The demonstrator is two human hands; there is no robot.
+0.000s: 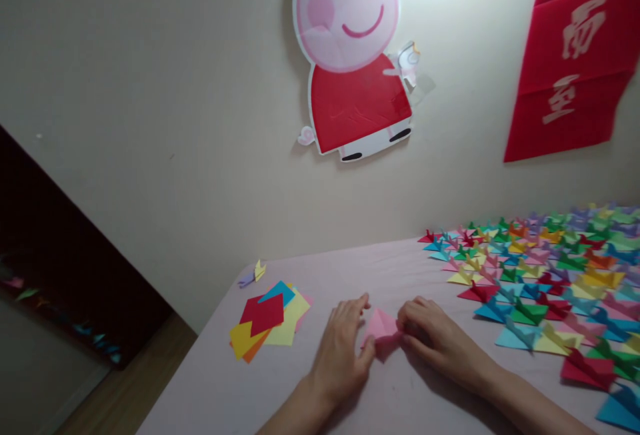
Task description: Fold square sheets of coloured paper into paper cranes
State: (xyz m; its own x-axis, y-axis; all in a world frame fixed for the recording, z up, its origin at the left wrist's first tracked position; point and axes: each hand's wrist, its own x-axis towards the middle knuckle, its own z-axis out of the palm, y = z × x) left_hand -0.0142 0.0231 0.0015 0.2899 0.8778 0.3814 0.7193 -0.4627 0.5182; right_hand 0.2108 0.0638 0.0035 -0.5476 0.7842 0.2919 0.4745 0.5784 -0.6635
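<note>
A partly folded piece of pink origami paper [383, 325] lies on the cloth-covered table between my two hands. My right hand [433, 335] pinches its right corner between thumb and curled fingers. On the other side, my left hand [345, 348] has its fingers stretched out and apart, with the thumb tip against the paper's lower left edge. The underside of the folds and the tips of some right fingers are hidden.
Loose coloured paper squares [263, 315] are piled left of my hands. Behind them sit small yellow and purple folded pieces [253, 275]. Rows of folded paper cranes [545, 288] cover the table's right side. A wall [225, 121] with a pig cutout [360, 98] rises behind.
</note>
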